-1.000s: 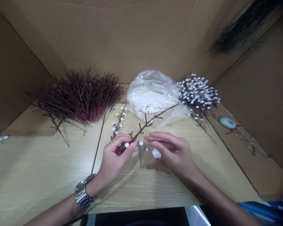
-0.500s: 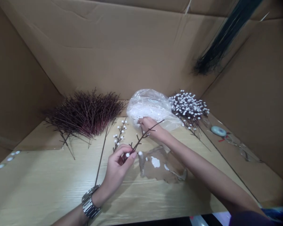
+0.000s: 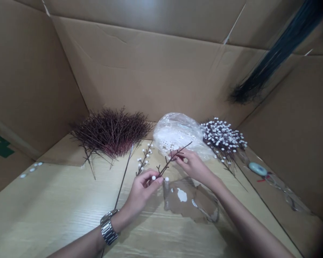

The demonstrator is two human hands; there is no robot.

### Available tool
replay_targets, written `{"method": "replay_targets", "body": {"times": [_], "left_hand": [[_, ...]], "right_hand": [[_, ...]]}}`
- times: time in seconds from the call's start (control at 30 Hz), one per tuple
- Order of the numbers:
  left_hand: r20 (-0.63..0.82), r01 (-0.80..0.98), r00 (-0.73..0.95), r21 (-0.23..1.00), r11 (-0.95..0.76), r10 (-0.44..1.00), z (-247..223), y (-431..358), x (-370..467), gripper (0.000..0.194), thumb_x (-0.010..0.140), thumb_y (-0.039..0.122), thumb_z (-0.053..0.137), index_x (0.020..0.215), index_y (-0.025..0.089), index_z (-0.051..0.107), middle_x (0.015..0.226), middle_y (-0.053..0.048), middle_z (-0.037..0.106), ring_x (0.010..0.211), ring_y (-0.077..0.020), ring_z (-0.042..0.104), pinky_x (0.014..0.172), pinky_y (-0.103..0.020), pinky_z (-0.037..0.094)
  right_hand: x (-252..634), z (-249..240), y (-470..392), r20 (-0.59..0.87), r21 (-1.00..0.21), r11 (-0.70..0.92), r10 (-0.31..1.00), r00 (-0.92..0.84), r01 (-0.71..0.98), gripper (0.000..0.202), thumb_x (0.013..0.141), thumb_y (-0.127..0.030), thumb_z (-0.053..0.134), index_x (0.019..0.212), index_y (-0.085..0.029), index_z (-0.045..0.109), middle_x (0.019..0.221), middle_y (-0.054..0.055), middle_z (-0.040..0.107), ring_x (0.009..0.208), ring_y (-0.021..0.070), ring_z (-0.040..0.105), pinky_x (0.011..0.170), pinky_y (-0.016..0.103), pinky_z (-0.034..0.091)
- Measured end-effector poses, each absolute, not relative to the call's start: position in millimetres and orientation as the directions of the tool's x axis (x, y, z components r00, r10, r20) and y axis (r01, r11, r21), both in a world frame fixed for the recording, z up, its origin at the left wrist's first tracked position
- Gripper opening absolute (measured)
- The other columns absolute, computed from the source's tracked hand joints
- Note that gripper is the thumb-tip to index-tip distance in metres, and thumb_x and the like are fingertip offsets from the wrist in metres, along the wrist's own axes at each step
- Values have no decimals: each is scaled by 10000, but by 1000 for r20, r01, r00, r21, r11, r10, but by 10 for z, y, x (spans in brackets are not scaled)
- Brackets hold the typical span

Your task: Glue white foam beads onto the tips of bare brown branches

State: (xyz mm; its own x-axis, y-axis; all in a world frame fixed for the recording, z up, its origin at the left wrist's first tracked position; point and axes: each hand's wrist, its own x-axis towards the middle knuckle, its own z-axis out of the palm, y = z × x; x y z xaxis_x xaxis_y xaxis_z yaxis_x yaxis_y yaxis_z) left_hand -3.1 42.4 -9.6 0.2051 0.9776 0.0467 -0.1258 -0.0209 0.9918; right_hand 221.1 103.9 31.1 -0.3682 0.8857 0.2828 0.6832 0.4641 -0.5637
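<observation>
My left hand (image 3: pixel 146 186) is closed on the lower part of a dark brown twig (image 3: pixel 165 166), which slants up to the right. Two white beads show on it near my fingers. My right hand (image 3: pixel 187 161) is just behind the twig's upper part, in front of a clear plastic bag (image 3: pixel 177 125) of small white beads. Its thumb and fingers are pinched; what they hold, if anything, is hidden. A second twig with white beads (image 3: pixel 144 159) lies behind my left hand. Below my right hand lies a torn piece of cardboard (image 3: pixel 204 202) with white glue-like patches.
A heap of bare dark twigs (image 3: pixel 113 132) lies at the back left, a pile of white-beaded twigs (image 3: pixel 224 136) at the back right. Glasses (image 3: pixel 277 182) and a pale blue oval object (image 3: pixel 257 168) are on the right. Cardboard walls (image 3: pixel 150 82) surround the table; dark strands (image 3: pixel 274 57) hang upper right.
My right hand has drawn back from the beads in the bag toward the twig. My left hand still holds the twig. The whole view has shifted a little.
</observation>
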Motion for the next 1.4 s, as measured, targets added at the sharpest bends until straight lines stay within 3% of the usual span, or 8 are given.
{"method": "replay_targets", "body": {"times": [0.23, 0.6, 0.77, 0.9, 1.03, 1.13, 1.27, 1.4], "left_hand": [[-33, -102, 321, 992, 69, 946, -36, 387, -37, 206, 854, 379, 757, 817, 179, 722, 763, 10, 607, 571, -118, 424, 508, -233, 302], [-108, -70, 515, 983, 167, 851, 106, 324, -14, 237, 860, 402, 751, 777, 187, 695, 719, 27, 543, 584, -124, 409, 533, -233, 298], [-22, -74, 547, 995, 74, 837, -3, 306, -106, 444, 956, 603, 553, 1059, 209, 730, 934, -50, 618, 643, -154, 470, 557, -256, 377], [64, -133, 517, 991, 6, 854, -135, 333, -124, 667, 869, 768, 524, 1255, 243, 664, 1171, -111, 613, 865, -240, 564, 639, -290, 471], [157, -142, 444, 984, -104, 882, -126, 341, -98, 599, 812, 610, 754, 1292, 271, 638, 1291, -107, 579, 1140, -301, 561, 895, -338, 494], [256, -135, 391, 966, -220, 884, -49, 332, -82, 410, 846, 424, 796, 1198, 256, 670, 1231, -96, 593, 1175, -287, 557, 992, -349, 452], [311, -98, 330, 950, -295, 892, 35, 328, -76, 108, 909, 277, 738, 980, 214, 686, 1027, -70, 629, 1024, -242, 603, 929, -331, 471], [326, -91, 273, 945, -313, 905, 53, 340, -76, 76, 921, 250, 711, 883, 198, 670, 925, -58, 632, 928, -228, 603, 843, -314, 487]], "right_hand": [[2571, 967, 658, 356, -866, 381, 925, -137, 323, 199, 892, -387, 722, 1038, -254, 746, 850, 20, 739, 728, 159, 673, 670, 298, 549], [2527, 1179, 455, 433, -717, 523, 852, -294, 461, 102, 949, -327, 669, 956, -244, 729, 924, 28, 727, 850, 180, 669, 746, 327, 501], [2482, 1226, 458, 473, -735, 541, 841, -262, 409, 87, 953, -307, 653, 907, -238, 680, 856, 14, 677, 778, 158, 610, 692, 302, 472], [2413, 1229, 473, 462, -792, 510, 860, -217, 335, 110, 928, -331, 681, 876, -234, 668, 842, 15, 666, 775, 158, 595, 688, 295, 476], [2285, 1204, 503, 430, -856, 460, 887, -167, 237, 123, 893, -324, 702, 826, -231, 657, 769, -8, 616, 716, 139, 551, 642, 275, 454], [2151, 1201, 532, 405, -887, 429, 900, -159, 173, 128, 874, -311, 704, 800, -226, 644, 728, -22, 582, 672, 125, 509, 602, 261, 429], [2013, 1221, 567, 384, -902, 412, 902, -197, 130, 142, 874, -327, 695, 804, -221, 633, 731, -27, 571, 662, 118, 491, 589, 255, 415], [1956, 1242, 586, 387, -904, 414, 898, -209, 107, 131, 869, -304, 699, 797, -216, 633, 735, -29, 577, 669, 112, 495, 601, 249, 425]]}}
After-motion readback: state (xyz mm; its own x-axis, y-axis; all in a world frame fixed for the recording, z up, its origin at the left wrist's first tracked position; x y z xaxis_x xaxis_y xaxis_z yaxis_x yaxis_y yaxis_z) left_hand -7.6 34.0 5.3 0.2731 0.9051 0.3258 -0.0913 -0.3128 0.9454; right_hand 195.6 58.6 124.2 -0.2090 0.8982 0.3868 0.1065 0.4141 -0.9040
